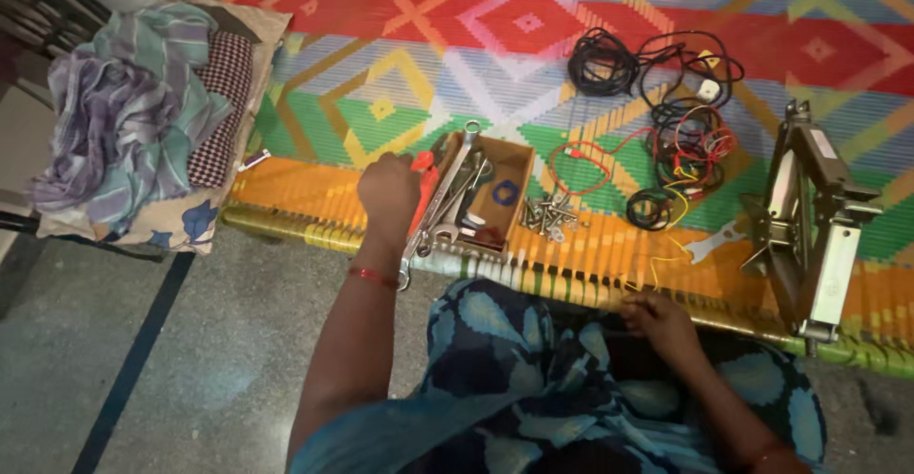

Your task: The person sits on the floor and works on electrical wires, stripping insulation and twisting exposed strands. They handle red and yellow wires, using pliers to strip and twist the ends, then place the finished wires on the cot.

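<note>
Left hand clenched around a red-handled tool at the left edge of an open cardboard box of spanners. Right hand curled loosely at the near edge of the woven mat, pinching nothing discernible. Grey stone floor below.

Left hand reaches forward, fingers curled closed; right hand rests low, near the body, fingers bent.
</note>
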